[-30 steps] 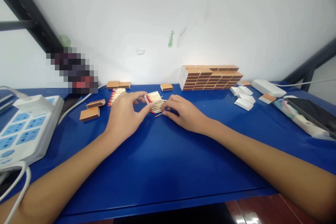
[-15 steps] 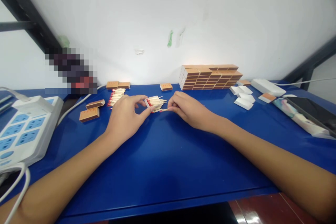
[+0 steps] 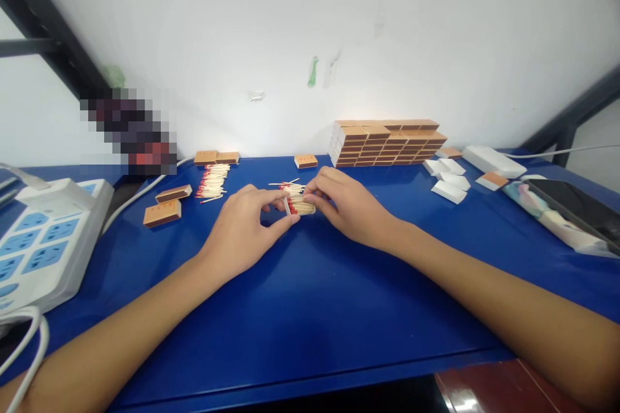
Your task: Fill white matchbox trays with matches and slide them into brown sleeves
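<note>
My left hand (image 3: 245,226) grips a small white matchbox tray (image 3: 287,207) by its left end, between thumb and fingers. Red-tipped matches (image 3: 302,207) fill the tray, their heads toward my left hand. At the tray's right end, my right hand (image 3: 346,206) is closed in a pinch on the plain end of a match, mostly hidden by the fingers. Just behind the tray lie some loose matches (image 3: 290,187) on the blue table (image 3: 310,297). A bigger pile of matches (image 3: 213,181) lies beyond my left hand.
Stacked matchboxes (image 3: 387,143) stand against the wall, with a single matchbox (image 3: 306,161) left of them. More matchboxes (image 3: 163,213) lie at left near a power strip (image 3: 53,239). White empty trays (image 3: 450,190), a white adapter (image 3: 494,161) and a phone (image 3: 576,206) are at right.
My left hand has moved the tray slightly right and nearer me. My right hand has brought its match from beside the tray to the tray's right end. Loose matches behind now show.
</note>
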